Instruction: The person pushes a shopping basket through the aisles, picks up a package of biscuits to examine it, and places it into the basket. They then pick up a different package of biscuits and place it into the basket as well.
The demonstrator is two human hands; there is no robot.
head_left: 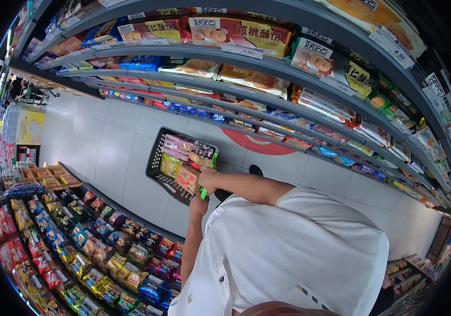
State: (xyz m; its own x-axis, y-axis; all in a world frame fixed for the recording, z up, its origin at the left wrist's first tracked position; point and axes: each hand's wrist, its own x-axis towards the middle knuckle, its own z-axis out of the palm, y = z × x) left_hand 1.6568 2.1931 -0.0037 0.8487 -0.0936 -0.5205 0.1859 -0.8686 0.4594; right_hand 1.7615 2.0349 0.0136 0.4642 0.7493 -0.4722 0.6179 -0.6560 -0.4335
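Note:
A dark grey shopping basket [153, 167] with perforated walls is in front of me, above the tiled floor. Its green handle [214, 160] runs along the side nearest my body. My right hand [208, 180] is closed around the middle of this handle. Just below it, my left hand [198, 204] is closed at the handle's lower end, its fingers partly hidden. Inside the basket lie pink packs [177, 146], a yellow-green bag [170, 165], a clear pack of light brown baked goods [186, 179] and a dark-patterned pack [203, 149].
Long grey shelves [130, 51] of boxed biscuits curve along the top and right. At lower left, a tiered rack holds bagged snacks [94, 247]. Pale floor tiles [109, 137] run between them, with a red floor sticker [254, 143] beyond the basket. A yellow sign [29, 127] stands far left.

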